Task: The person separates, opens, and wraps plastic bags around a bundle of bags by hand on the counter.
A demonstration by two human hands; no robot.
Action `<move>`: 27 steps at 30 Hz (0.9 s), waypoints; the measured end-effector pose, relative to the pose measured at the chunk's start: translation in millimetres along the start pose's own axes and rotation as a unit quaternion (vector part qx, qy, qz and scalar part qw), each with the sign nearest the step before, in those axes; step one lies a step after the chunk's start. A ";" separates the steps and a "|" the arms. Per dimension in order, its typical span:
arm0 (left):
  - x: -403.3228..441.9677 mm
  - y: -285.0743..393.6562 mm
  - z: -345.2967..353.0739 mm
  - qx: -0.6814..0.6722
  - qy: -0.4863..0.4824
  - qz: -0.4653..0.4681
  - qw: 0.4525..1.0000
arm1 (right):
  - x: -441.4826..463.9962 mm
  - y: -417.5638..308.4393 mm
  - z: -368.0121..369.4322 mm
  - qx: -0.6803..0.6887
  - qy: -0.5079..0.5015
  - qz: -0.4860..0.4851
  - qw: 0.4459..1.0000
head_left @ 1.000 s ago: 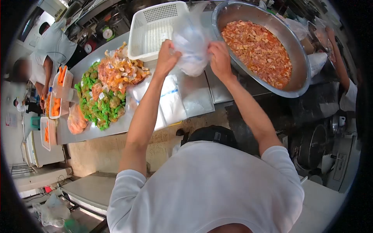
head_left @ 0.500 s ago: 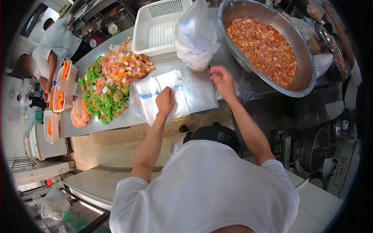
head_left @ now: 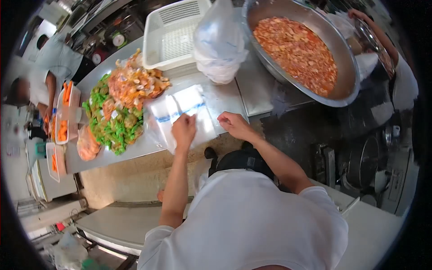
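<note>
A stack of flat white plastic bags (head_left: 182, 102) with a blue stripe lies near the table's front edge. My left hand (head_left: 183, 131) rests on its lower part, fingers closed on the plastic. Just right of the stack, my right hand (head_left: 235, 125) is held over the table edge with its fingers curled together. Whether a thin piece of plastic is between them I cannot make out. Behind the stack stands a tall, filled clear plastic bag (head_left: 220, 49), its contents whitish and hard to tell.
A big metal basin (head_left: 353, 90) of raw marinated meat stands at right, a white plastic basket (head_left: 148, 40) behind. On the left are green-tied bags (head_left: 119, 130), orange-filled bags (head_left: 139, 85) and baskets of carrots (head_left: 65, 119). Co-workers (head_left: 38, 83) stand at far left; another person's arm (head_left: 382, 38) shows at right.
My right hand has come down and left, from beside the tall bag toward the bag stack. My left hand stays on the stack. The whole view has shifted slightly.
</note>
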State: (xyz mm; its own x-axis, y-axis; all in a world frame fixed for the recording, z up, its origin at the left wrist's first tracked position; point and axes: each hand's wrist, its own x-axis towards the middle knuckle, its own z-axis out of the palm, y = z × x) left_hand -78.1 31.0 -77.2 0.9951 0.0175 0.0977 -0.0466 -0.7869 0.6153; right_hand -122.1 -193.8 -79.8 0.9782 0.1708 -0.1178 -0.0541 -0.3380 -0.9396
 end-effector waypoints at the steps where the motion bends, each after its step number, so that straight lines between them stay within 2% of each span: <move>1: 4.0 26.2 -0.6 0.023 -0.034 -0.035 0.999 | 0.4 -5.5 0.0 -0.013 -0.018 0.019 1.000; 2: 6.9 24.6 13.0 0.091 -0.027 0.002 0.995 | 3.4 -3.6 0.8 -0.017 -0.020 -0.013 1.000; 4: 15.2 -11.1 44.8 0.107 0.010 0.040 0.993 | 1.7 4.7 4.6 -0.028 -0.018 -0.065 0.997; 5: 16.5 -14.6 42.2 0.067 0.007 0.036 0.997 | 0.5 -4.8 -3.5 -0.020 -0.042 -0.020 0.999; 6: 17.9 -25.4 39.3 -0.042 0.018 0.060 0.997 | 5.0 -3.8 -12.3 -0.024 0.014 -0.006 1.000; 8: 18.9 -34.4 25.0 -0.167 -0.027 0.028 0.985 | 20.4 1.9 -34.7 -0.025 0.126 0.024 0.991; 10: 21.1 -8.9 -5.8 -0.041 -0.017 -0.012 0.999 | 36.1 8.4 -59.2 0.010 0.298 -0.001 0.955; 11: 27.6 7.7 -19.6 -0.028 0.009 -0.016 0.999 | 36.2 -5.8 -68.6 0.024 0.318 -0.007 0.948; 12: 41.1 14.8 -26.0 -0.050 0.020 -0.021 0.998 | 40.9 -27.1 -82.6 0.035 0.340 -0.022 0.940; 14: 78.5 25.6 -28.7 -0.154 0.006 0.065 0.986 | 56.9 -44.8 -91.9 0.058 0.361 -0.091 0.926; 16: 114.5 61.5 -27.3 -0.288 -0.008 0.169 0.942 | 73.6 -60.9 -96.4 0.078 0.375 -0.138 0.913; 18: 145.8 92.9 -20.3 -0.533 -0.109 0.076 0.836 | 87.6 -75.6 -96.9 0.102 0.385 -0.152 0.905; 19: 160.6 91.7 -9.6 -0.579 -0.179 0.047 0.794 | 100.1 -69.6 -94.7 0.112 0.367 -0.115 0.916; 20: 156.3 95.5 4.8 -0.568 -0.155 0.025 0.808 | 112.8 -56.7 -92.6 0.122 0.352 -0.074 0.925; 22: 135.0 99.1 20.8 -0.544 -0.107 -0.011 0.833 | 124.1 -46.5 -96.4 0.108 0.350 -0.114 0.924; 23: 115.9 103.4 22.0 -0.530 -0.080 0.004 0.844 | 115.0 -58.3 -106.9 0.104 0.329 -0.074 0.936; 26: 92.9 79.6 23.8 -0.485 0.038 -0.002 0.874 | 103.5 -57.3 -112.9 0.094 0.381 -0.041 0.919; 27: 94.1 80.0 17.0 -0.509 0.082 0.039 0.856 | 92.5 -55.3 -107.7 0.126 0.389 -0.068 0.910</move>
State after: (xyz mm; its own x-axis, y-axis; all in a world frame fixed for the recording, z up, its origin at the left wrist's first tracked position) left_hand 13.2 -40.8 -32.1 0.9636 0.1408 0.2274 -0.2482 0.1543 0.9563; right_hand -7.0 -258.9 -4.2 0.8203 -0.5441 0.1763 0.1302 -0.1224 -0.9839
